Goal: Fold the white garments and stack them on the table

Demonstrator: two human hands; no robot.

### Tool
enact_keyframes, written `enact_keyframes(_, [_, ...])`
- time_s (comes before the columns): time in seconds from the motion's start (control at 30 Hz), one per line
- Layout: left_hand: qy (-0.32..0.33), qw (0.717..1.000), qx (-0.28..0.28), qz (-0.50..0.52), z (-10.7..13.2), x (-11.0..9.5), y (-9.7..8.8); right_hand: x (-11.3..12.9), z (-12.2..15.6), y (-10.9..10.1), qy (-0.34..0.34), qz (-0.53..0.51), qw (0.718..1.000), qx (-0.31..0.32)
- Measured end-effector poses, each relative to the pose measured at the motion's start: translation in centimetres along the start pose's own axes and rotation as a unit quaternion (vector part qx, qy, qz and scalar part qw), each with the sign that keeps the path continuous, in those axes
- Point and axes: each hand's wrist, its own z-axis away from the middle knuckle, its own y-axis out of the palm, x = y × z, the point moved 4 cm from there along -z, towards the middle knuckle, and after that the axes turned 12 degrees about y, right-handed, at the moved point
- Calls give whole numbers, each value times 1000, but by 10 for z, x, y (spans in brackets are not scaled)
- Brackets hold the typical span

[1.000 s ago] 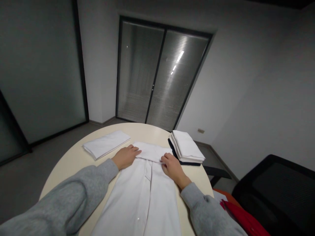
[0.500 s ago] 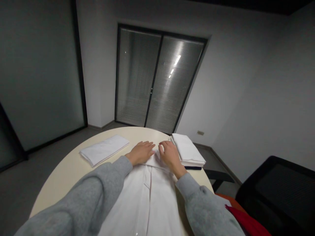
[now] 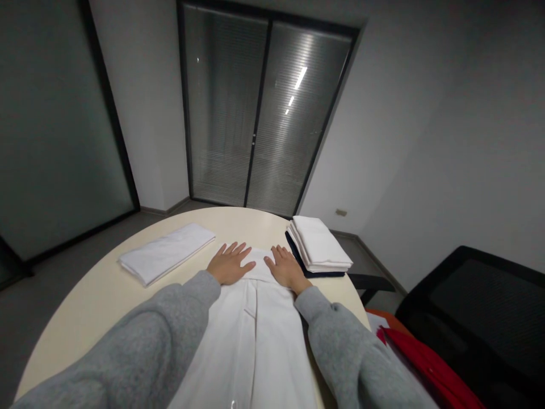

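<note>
A white shirt (image 3: 255,335) lies lengthwise on the round cream table (image 3: 102,289), running from my body toward the far edge. Its far end is folded back on itself. My left hand (image 3: 230,263) lies flat on the left of that fold, fingers spread. My right hand (image 3: 286,267) lies flat on the right of the fold, fingers stretched out. Both hands hold nothing. Grey sleeves cover both arms.
A folded white cloth (image 3: 166,251) lies at the table's left. A stack of folded white garments on a dark one (image 3: 319,247) sits at the right edge. A black chair (image 3: 472,318) and red fabric (image 3: 421,369) are at lower right. Glass doors (image 3: 259,113) stand behind.
My hands moved inward from the outer corners of the folded end and now lie flat and spread on it. The view dipped slightly.
</note>
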Motion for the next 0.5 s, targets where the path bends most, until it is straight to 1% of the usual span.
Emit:
enact_keyframes(0.1, [-36,999,9,8,2,10,-1,1,1,-2,3,3,1000,-7])
enact_keyframes(0.2, [-46,999,7,13,2,11,-6,11,10,-14,3,10,999,-35])
enact_keyframes(0.27, [-42,999,-5,8,9,3,-16,20,30,-30,-11,16,997,-76])
enact_keyframes(0.3, [-40,999,-11,4,19,-1,-22,25,45,-39,-31,19,995,-96])
enact_keyframes(0.33, [-31,999,-18,0,34,-7,-30,27,65,-47,-61,23,992,-111])
enact_keyframes(0.37, [-10,1000,-26,-3,54,-14,-37,28,90,-54,-111,28,986,-122])
enact_keyframes(0.4, [15,999,-33,-7,81,-21,-43,25,117,-57,-166,34,978,-118])
enact_keyframes(0.43, [77,996,-52,-9,113,-30,-48,18,147,-59,-230,41,965,-118])
enact_keyframes(0.47, [139,988,-68,-7,150,-39,-50,10,180,-59,-326,56,932,-148])
enact_keyframes(0.5, [189,978,-83,-9,188,-46,-49,-3,211,-57,-394,72,900,-174])
